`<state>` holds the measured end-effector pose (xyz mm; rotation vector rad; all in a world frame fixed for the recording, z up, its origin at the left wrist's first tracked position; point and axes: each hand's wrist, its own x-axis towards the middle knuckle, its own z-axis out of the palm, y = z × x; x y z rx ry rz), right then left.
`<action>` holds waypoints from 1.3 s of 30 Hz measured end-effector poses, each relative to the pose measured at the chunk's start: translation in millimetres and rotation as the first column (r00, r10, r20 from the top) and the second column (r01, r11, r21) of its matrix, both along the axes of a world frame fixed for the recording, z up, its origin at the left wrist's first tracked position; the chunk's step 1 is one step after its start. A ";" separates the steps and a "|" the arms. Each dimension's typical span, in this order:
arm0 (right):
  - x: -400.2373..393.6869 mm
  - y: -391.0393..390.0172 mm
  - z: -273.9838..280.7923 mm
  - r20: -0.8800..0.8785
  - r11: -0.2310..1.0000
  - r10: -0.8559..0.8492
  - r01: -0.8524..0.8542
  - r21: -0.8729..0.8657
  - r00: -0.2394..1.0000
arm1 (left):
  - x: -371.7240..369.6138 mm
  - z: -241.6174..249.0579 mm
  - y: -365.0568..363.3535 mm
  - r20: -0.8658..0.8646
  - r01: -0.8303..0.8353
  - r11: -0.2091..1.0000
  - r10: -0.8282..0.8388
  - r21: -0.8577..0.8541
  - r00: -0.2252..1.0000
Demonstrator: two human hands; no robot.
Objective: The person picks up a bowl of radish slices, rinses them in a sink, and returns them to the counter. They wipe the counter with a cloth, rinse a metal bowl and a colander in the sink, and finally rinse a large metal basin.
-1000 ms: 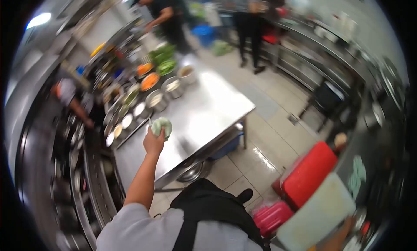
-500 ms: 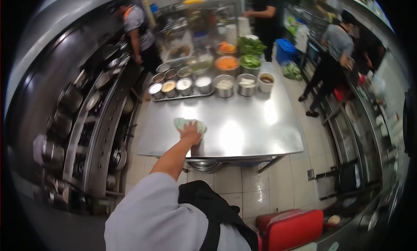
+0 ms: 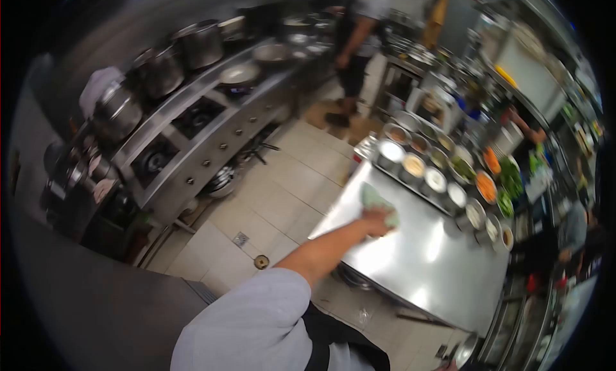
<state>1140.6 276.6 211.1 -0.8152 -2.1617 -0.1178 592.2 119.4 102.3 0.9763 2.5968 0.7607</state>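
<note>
Bright steel surface (image 3: 417, 265) spreads under the left grip (image 3: 378, 221), which seems closed over a pale green cloth (image 3: 370, 196), though blur hides exactly how. The cloth lies beneath that grip and pokes out ahead of it, against the steel. It should handle light, soft and limp, perhaps slippery if damp; its bunched middle likely offers the best hold. It looks crumpled, with uneven edges. Just beyond the grip, metal tubs (image 3: 414, 168) stand in a row.

The cloth (image 3: 371, 196) is pale green, the apron (image 3: 340, 337) black.
</note>
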 end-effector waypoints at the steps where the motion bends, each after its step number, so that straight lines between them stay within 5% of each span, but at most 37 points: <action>1: -65.1 -13.7 2.3 -0.019 0.983 0.179 -0.179 -0.050 0.984 | 2.7 29.2 -26.6 0.138 0.043 0.991 -0.061 0.128 0.989; 3: -184.5 -49.9 3.2 -0.070 0.848 0.509 -0.514 -0.130 0.858 | 6.1 71.5 -90.3 0.229 -0.049 0.952 -0.023 0.302 0.973; 4: -243.9 -98.1 38.2 0.081 0.802 0.597 -0.597 -0.020 0.798 | -3.3 66.0 -125.3 0.283 -0.075 0.879 -0.070 0.471 0.957; 6: -333.3 -150.0 28.9 0.020 0.663 0.748 -0.747 -0.051 0.663 | -7.0 66.0 -201.4 0.503 -0.240 0.629 -0.279 0.739 0.818; 7: -371.8 -186.1 35.8 -0.026 0.542 0.838 -0.835 -0.093 0.546 | -2.2 79.0 -249.0 0.564 -0.319 0.637 -0.223 0.702 0.795; 8: -404.3 -221.4 36.6 -0.011 0.441 0.897 -0.896 -0.057 0.442 | 2.2 103.2 -302.1 0.782 -0.448 0.732 -0.184 0.513 0.595; 9: -430.9 -249.7 37.3 0.080 0.334 0.941 -0.941 -0.058 0.329 | 1.6 93.3 -337.6 0.777 -0.476 0.699 -0.184 0.534 0.602; 12: -495.8 -344.5 19.5 0.118 0.001 0.993 -0.992 -0.123 -0.014 | 18.7 113.1 -433.1 0.787 -0.665 0.486 -0.083 0.567 0.611; 15: -533.2 -438.8 15.2 0.200 -0.290 0.925 -0.940 -0.179 -0.323 | 38.3 112.4 -512.9 0.759 -0.773 0.404 0.239 0.489 0.606; 18: -556.6 -519.3 30.6 0.259 -0.413 0.850 -0.886 -0.212 -0.458 | 50.3 98.7 -582.9 0.799 -0.922 0.077 0.476 0.380 0.369; 20: -568.0 -560.9 41.7 0.047 -0.457 0.856 -0.795 -0.399 -0.515 | 57.5 85.7 -633.3 0.786 -0.930 -0.127 0.581 0.344 0.211; 23: -613.1 -601.8 1.1 -0.040 -0.448 0.862 -0.723 -0.525 -0.505 | 59.7 53.5 -724.1 0.741 -0.852 -0.384 0.671 0.356 0.007; 26: -662.2 -639.3 -40.6 0.020 -0.378 0.872 -0.697 -0.610 -0.490 | 63.4 62.8 -804.0 0.739 -0.643 -0.637 0.654 0.425 -0.160; 29: -708.3 -693.2 -74.6 0.116 -0.312 0.833 -0.633 -0.709 -0.540 | 66.3 49.6 -893.0 0.811 -0.376 -0.798 0.560 0.472 -0.169; 32: -758.9 -777.6 -85.2 0.179 -0.274 0.756 -0.553 -0.787 -0.629 | 72.2 52.3 -975.2 0.881 -0.095 -0.890 0.456 0.447 -0.128; 36: -786.1 -892.6 -67.9 0.099 -0.271 0.751 -0.442 -0.855 -0.652 | 105.0 42.1 -1076.9 0.900 0.059 -0.920 0.364 0.388 -0.241; 37: -792.3 -914.8 -63.9 0.048 -0.216 0.792 -0.353 -0.910 -0.609 | 110.6 61.0 -1088.5 0.838 0.035 -0.894 0.403 0.446 -0.367; 38: -801.2 -931.8 -71.6 0.014 -0.310 0.741 -0.360 -0.880 -0.672 | 116.2 73.7 -1099.8 0.760 0.005 -0.869 0.430 0.495 -0.487; 39: -809.4 -946.6 -76.8 0.054 -0.310 0.715 -0.385 -0.869 -0.697 | 121.6 79.3 -1111.6 0.763 0.037 -0.869 0.412 0.493 -0.498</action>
